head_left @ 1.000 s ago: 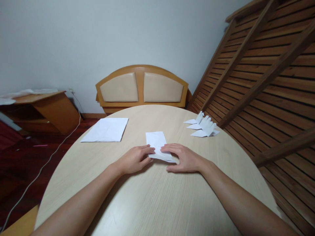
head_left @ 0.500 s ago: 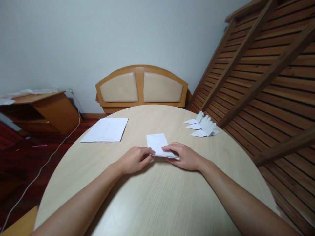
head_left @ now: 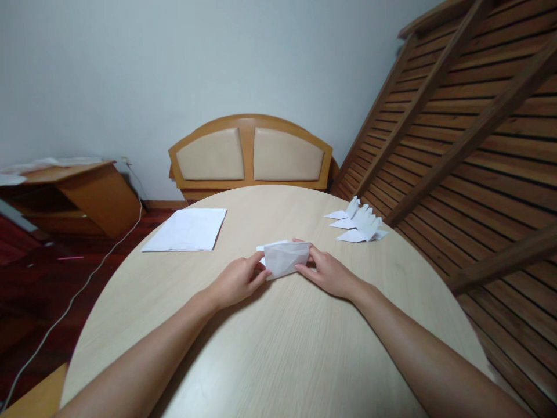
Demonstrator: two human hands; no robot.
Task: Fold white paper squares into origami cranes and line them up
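Observation:
Between my hands is a folded white paper [head_left: 285, 259], its near face tilted up toward me above the table [head_left: 278, 348]. My left hand [head_left: 238, 281] pinches its left edge, thumb at the lower corner and fingers behind. On the opposite side, my right hand [head_left: 333, 274] grips the right edge, thumb on the near face and fingertips showing over the top. A stack of white paper sheets [head_left: 185, 230] lies flat to the left. Several folded paper figures [head_left: 363, 223] with pointed tails stand in a row at the right.
Past the table's far edge stands a wooden headboard [head_left: 250, 151] with cream panels. Slatted wood [head_left: 470, 145] leans along the right. A low wooden desk [head_left: 91, 194] is at the left, with a white cable [head_left: 82, 296] running over the dark floor.
The folded paper was lying nearly flat; now its near part is raised and its face turned toward me. My fingers have shifted to its two side edges. The stack and figures have stayed put.

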